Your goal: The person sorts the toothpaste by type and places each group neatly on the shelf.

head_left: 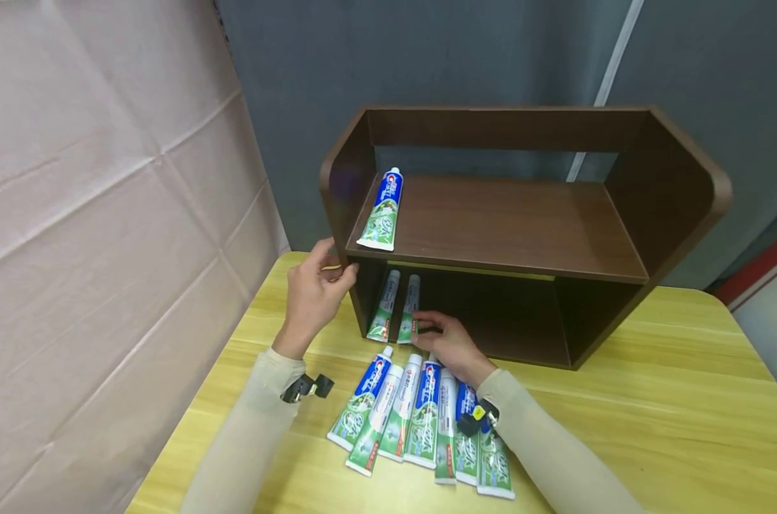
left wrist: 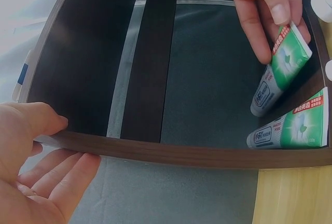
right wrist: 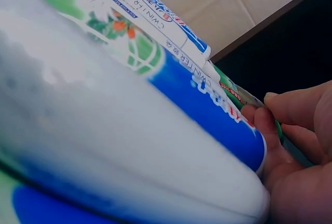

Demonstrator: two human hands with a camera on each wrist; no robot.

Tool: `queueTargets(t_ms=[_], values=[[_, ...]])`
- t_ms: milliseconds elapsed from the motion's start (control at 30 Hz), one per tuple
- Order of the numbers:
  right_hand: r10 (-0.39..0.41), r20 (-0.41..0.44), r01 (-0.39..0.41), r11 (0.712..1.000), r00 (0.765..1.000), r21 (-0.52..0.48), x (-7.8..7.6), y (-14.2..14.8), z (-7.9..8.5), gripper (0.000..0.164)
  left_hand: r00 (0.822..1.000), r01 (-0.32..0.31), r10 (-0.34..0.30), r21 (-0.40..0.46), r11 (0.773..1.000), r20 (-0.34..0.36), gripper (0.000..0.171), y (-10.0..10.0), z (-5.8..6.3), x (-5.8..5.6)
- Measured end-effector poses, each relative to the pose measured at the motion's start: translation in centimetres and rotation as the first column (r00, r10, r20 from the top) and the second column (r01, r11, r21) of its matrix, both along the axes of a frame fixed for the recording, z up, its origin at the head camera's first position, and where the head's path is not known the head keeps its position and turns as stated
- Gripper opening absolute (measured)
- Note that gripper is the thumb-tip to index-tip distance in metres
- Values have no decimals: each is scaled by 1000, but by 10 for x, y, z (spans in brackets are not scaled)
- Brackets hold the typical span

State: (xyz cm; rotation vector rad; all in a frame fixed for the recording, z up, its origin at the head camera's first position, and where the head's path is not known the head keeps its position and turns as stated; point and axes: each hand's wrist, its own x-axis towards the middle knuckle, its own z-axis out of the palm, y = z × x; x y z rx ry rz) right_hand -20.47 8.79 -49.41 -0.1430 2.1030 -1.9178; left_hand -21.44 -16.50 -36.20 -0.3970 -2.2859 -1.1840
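Note:
My left hand (head_left: pixel 312 298) holds the left side panel of a dark brown two-tier shelf (head_left: pixel 510 221), thumb on one face and fingers on the other. Inside the lower tier, my right hand (head_left: pixel 454 347) pinches the bottom end of a green-and-white toothpaste tube (left wrist: pixel 282 66), whose cap end points to the back. A similar toothpaste tube (head_left: pixel 384 305) lies to its left, along the side panel. On the upper tier, a blue-and-green Crest toothpaste tube (head_left: pixel 383 209) lies at the left end, cap toward the back.
Several more toothpaste tubes (head_left: pixel 424 414), some blue-and-green and some white-and-green, lie side by side on the yellow wooden table (head_left: pixel 619 428) before the shelf. A pale cloth-covered wall (head_left: pixel 105 214) stands on the left, and a dark grey panel (head_left: pixel 427 50) rises behind.

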Motion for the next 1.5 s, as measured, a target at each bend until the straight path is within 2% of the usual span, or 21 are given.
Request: queueTargets(t_ms=[367,633,800,1000,1100,1333,1500], values=[[25,17,-26,999,1000,26,-3,-2,-1,57,1000,-3,3,0,1000,9,39,0,-1,1],[-24,-22,26,993,999,114,-2,-2,-3,55,1000,4,-4,2,1000,11,38,1,-1,1],[-27,-71,38,986,997,160,0,-2,-4,53,1000,-3,3,3,1000,15,38,1,-2,1],[-36,-66,48,981,997,187,1,-2,-4,51,1000,0,0,0,1000,14,38,1,-2,2],[-45,-71,58,980,996,192,1,-2,-2,49,1000,-2,2,-2,1000,8,38,1,-2,2],[-86,-118,102,986,989,129,7,3,9,45,1000,-4,4,-11,1000,1,38,1,-1,1],[-83,-150,105,983,985,147,8,11,11,45,1000,-9,9,-16,1000,-5,38,1,0,1]])
